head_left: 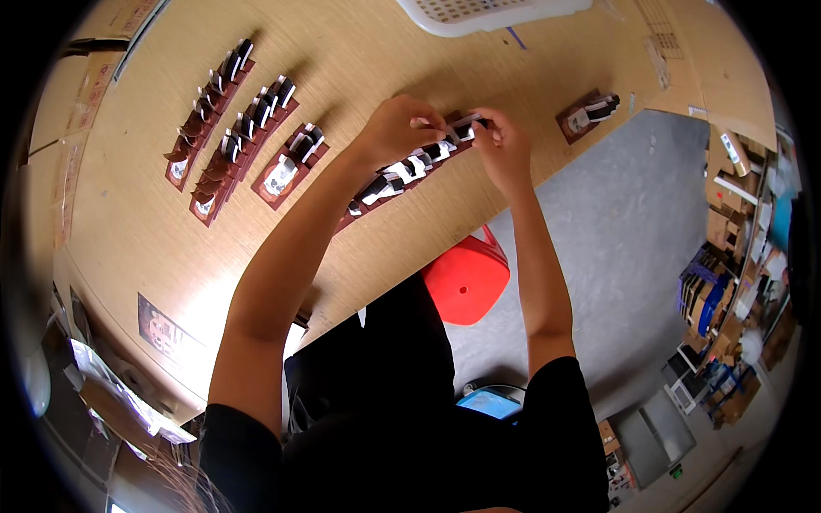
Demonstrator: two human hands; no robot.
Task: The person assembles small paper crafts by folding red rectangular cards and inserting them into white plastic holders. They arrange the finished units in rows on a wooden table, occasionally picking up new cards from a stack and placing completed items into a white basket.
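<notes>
Centrally, both hands meet over a long brown card strip lying on the bench. Left hand and right hand each pinch, fingers nearly closed, a small black-and-white clip at the strip's far end. Clips appear light, stiff and small; edge grips suit them. Finished strips lie well left of the left hand; a white basket beyond both.

Black short-sleeved top and black trousers (forearms bare), nothing on either wrist.

Bright, soft shadows, fisheye-bent dark rim
</notes>
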